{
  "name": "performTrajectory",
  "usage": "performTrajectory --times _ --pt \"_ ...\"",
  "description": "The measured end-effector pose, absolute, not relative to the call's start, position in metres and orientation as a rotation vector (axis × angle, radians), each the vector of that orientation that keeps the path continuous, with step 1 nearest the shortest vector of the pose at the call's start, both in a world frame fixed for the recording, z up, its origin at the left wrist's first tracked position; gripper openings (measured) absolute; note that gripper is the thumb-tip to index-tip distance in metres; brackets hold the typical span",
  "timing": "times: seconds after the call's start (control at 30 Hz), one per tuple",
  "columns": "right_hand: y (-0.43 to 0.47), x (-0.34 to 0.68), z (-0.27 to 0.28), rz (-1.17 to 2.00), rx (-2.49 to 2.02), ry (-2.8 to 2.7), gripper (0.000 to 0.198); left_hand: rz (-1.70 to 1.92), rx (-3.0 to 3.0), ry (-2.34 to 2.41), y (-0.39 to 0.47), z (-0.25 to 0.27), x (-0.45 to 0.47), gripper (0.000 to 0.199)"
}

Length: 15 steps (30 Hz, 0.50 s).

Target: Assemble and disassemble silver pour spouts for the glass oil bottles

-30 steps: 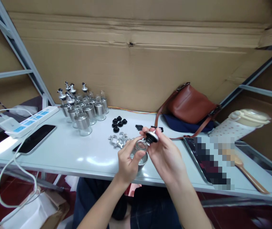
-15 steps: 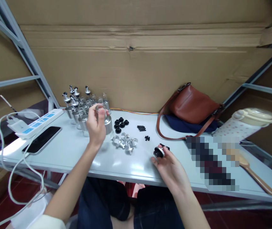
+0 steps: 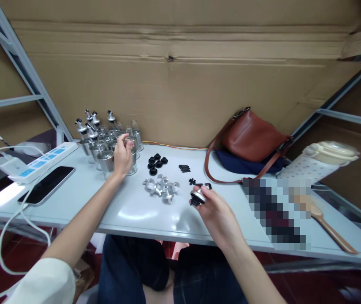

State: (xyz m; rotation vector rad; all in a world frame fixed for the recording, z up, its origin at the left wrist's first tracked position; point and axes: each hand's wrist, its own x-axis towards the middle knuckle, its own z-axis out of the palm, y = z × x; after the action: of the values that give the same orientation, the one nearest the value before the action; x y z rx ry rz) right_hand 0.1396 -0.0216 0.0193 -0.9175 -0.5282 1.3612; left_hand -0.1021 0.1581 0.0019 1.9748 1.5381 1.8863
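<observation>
My left hand [image 3: 123,157] is closed around the upper part of a glass bottle [image 3: 132,164] with a metal sleeve, in front of the group of bottles. The hand hides most of its neck. My right hand [image 3: 216,211] holds a silver and black pourer stopper [image 3: 197,196] between thumb and fingers, above the table. Between the hands lie several silver pourer caps [image 3: 166,191] in a loose pile. Behind them are several black ring-shaped stoppers [image 3: 153,170]. Small black tubes [image 3: 184,168] and a cluster of tiny black pieces [image 3: 192,181] lie nearer the right hand.
Several metal-sleeved bottles [image 3: 105,157], some topped with pourers, crowd the back left. A power strip [image 3: 45,160] and a phone [image 3: 47,185] lie left. On the right are a brown bag [image 3: 256,137], a dotted flask [image 3: 313,162] and a wooden spoon [image 3: 332,230]. Cardboard [image 3: 180,93] stands behind.
My left hand has moved left and down with the bottle, towards the other bottles. My right hand has come left towards the silver caps, still holding the pourer stopper. The view has shifted slightly.
</observation>
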Motion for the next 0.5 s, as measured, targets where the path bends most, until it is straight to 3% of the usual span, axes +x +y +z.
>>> performTrajectory --times 0.3,0.5 --pt "0.021 0.112 0.038 1.251 -0.88 -1.056 0.019 1.894 1.887 1.605 0.16 -0.006 -0.102 0.044" --pt "0.048 0.101 0.036 1.124 -0.806 -1.154 0.014 2.106 2.114 1.526 0.148 0.003 -0.094 0.051"
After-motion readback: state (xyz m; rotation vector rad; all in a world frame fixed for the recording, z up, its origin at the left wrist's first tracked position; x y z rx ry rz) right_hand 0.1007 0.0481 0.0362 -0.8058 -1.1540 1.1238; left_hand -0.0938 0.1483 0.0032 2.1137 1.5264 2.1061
